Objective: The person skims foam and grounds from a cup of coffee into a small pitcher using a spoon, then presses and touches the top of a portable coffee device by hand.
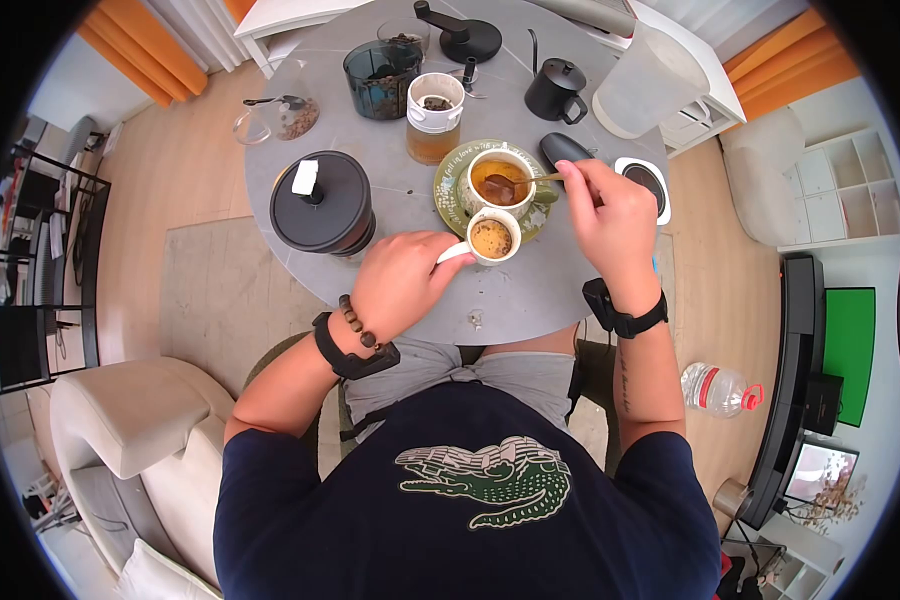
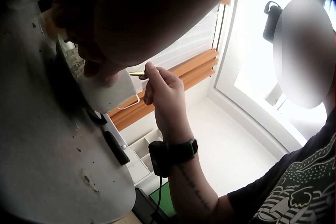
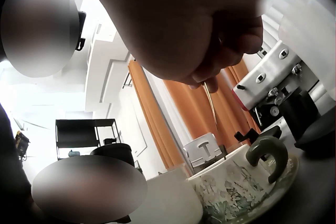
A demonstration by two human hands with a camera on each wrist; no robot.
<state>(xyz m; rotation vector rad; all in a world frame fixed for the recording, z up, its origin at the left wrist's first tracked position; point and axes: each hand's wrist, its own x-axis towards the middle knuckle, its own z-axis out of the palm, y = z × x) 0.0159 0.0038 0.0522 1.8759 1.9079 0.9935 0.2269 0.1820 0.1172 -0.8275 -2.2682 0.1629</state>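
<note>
My left hand (image 1: 402, 282) grips the handle of a small white cup (image 1: 493, 236) that holds a brown, foamy liquid. Just beyond it, a larger patterned cup (image 1: 473, 196) of amber liquid stands on a green saucer (image 1: 448, 190). Between finger and thumb my right hand (image 1: 613, 220) pinches a thin gold spoon (image 1: 541, 179), whose bowl is in the larger cup. The patterned side and green handle of the larger cup (image 3: 231, 184) show in the right wrist view. In the left wrist view my right hand (image 2: 167, 95) holds the spoon's end above the small cup (image 2: 107, 94).
A black-lidded canister (image 1: 320, 205) stands on the left of the table (image 1: 400, 300). Behind the cups are a glass with a white strainer (image 1: 434, 125), a dark tinted container (image 1: 375, 85), a black kettle (image 1: 556, 90) and a frosted pitcher (image 1: 650, 85). A scale (image 1: 642, 178) lies right.
</note>
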